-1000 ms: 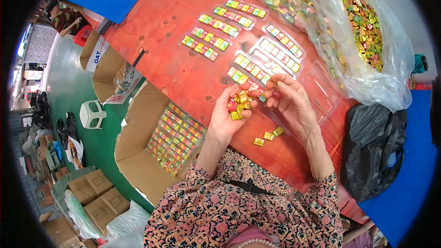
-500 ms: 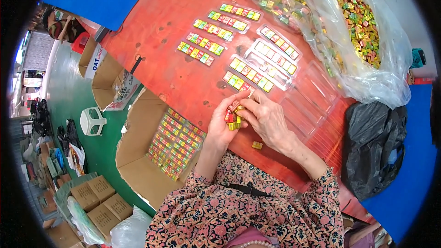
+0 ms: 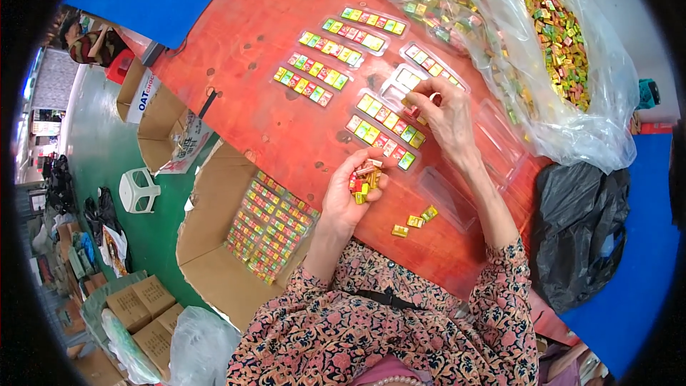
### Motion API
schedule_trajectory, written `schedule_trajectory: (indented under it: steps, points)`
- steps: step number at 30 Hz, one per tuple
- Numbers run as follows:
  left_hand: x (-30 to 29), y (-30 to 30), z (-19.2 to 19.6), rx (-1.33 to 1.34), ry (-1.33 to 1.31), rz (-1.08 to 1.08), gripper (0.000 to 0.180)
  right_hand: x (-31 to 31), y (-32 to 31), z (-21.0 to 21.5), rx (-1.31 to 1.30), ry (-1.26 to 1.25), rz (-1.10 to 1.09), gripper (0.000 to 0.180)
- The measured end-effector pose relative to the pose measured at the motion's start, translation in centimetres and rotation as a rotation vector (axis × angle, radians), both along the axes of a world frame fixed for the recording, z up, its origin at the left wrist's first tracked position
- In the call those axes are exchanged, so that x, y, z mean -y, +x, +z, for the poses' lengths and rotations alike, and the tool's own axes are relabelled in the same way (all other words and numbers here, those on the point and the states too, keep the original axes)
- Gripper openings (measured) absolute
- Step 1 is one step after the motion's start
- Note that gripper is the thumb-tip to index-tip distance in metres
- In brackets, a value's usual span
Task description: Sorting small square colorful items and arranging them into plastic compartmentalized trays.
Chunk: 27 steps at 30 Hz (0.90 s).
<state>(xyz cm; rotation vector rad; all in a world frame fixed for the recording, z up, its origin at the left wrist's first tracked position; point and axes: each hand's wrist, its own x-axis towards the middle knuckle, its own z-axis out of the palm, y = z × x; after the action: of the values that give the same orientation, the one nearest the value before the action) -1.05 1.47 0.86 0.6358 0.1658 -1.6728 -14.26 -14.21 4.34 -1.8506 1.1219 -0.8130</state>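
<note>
My left hand [image 3: 343,196] is cupped palm up near the table's front edge, its fingers curled round a pile of small wrapped candies [image 3: 366,181] in red, pink and yellow. Farther out, my right hand [image 3: 451,120] reaches over the clear plastic trays with thumb and fingers pinched on a small wrapped candy, mostly hidden by the fingertips. Below it lies a partly covered tray [image 3: 389,90]. Just nearer is a filled candy tray [image 3: 380,143] with a row of coloured pieces. Three loose yellow candies [image 3: 414,221] rest on the red table in front of me.
More filled trays [image 3: 304,87] lie farther left. At the far right sits a big clear bag of candies [image 3: 564,50], with a black plastic bag [image 3: 580,232] nearer. An open cardboard box [image 3: 214,243] at left holds rows of packed candies [image 3: 271,229]. A white stool [image 3: 139,191] stands beyond.
My right hand has left my left hand and moved up and right over the trays. Two more yellow candies now lie on the table. My left hand has stayed in place.
</note>
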Motion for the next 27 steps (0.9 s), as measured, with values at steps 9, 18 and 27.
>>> schedule_trajectory:
  steps: [9,18,27]
  points:
    - [-0.1,0.0,-0.4,0.065,-0.018,0.009,0.029,0.4,1.3,-3.2,-0.103,-0.180,0.017,0.011]
    - [0.1,-0.3,-0.6,0.088,-0.043,0.010,0.027,0.8,0.3,-3.5,-0.202,-0.281,0.031,0.012]
    - [-0.2,0.5,-0.8,-0.011,-0.062,-0.007,0.040,-1.8,-3.0,-0.7,0.100,0.243,0.112,0.016]
